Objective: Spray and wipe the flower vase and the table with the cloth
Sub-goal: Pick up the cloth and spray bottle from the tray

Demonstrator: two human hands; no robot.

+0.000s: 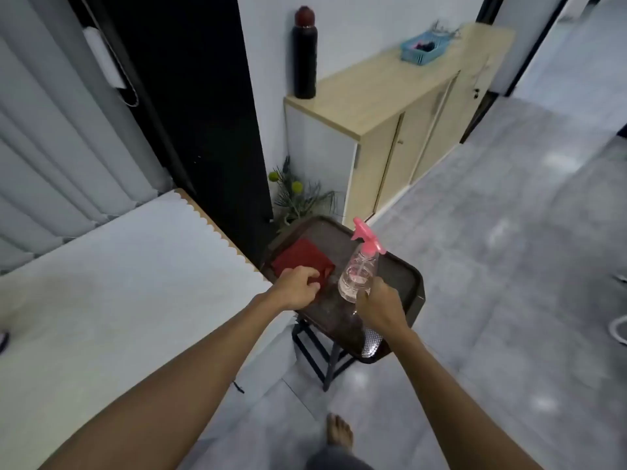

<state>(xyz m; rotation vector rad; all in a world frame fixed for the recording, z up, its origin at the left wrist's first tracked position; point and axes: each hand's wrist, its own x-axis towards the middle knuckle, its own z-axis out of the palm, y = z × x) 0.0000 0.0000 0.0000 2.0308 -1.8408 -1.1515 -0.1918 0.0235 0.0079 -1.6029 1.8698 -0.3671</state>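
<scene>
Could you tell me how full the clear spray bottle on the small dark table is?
Mostly empty: liquid shows only in the bottom part of the spray bottle, and the clear body above is see-through up to the pink trigger head.

From my remote feed I note both forearms bare along their whole visible length, with no sleeve edge in view on either side. The left hand (298,286) and the right hand (381,308) are ungloved; I see no ring, watch, strap or band on the wrists or fingers, though the picture is soft. One bare foot (339,432) shows at the lower edge, toes uncovered. Just below it sits a patch of grey garment (336,461), cut off by the frame.
</scene>
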